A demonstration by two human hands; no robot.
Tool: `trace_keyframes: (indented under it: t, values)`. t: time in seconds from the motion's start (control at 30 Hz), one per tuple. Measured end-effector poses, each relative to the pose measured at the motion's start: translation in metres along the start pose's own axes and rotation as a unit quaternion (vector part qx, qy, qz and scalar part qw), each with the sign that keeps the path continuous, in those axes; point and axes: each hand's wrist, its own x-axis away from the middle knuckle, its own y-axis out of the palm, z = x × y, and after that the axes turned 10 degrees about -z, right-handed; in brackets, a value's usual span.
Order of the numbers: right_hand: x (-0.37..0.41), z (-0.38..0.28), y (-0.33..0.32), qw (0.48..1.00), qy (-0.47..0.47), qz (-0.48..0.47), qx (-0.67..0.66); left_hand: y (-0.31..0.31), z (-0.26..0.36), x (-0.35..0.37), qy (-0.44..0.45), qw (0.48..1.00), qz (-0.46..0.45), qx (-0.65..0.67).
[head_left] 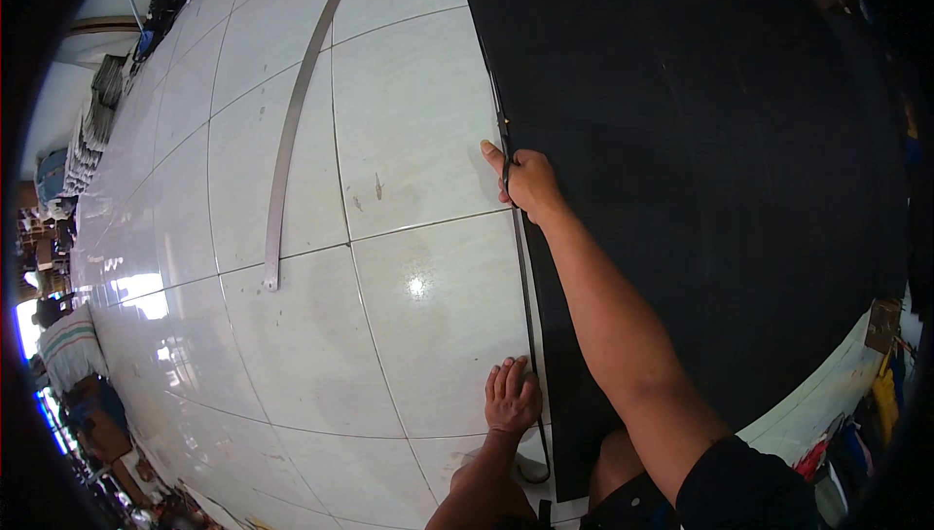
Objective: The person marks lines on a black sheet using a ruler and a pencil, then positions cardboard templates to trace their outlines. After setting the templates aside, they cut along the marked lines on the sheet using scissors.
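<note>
My right hand [533,182] grips a pair of scissors [507,162] by its dark handles, thumb raised to the left. The blades point away from me along the left edge of a large black sheet [700,189], which is spread over the tiles. From the scissors, a narrow black strip [526,282] runs back toward me beside the sheet, and its near end curls on the floor. My left hand [512,396] rests flat, fingers forward, on the white tiles right beside this strip.
A long metal ruler [284,160] lies on the tiled floor [418,131] to the left. Stacked material [89,131] and a white sack [73,350] stand along the far left. Assorted items, among them something yellow [887,399], crowd the lower right.
</note>
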Motion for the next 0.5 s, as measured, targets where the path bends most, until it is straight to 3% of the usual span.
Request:
trace_keyframes:
  t: [0.5]
  values:
    - [-0.075,-0.039,-0.007,1.000,-0.005,-0.010,0.019,-0.001,0.001,0.000,0.001,1.000,0.002,-0.006]
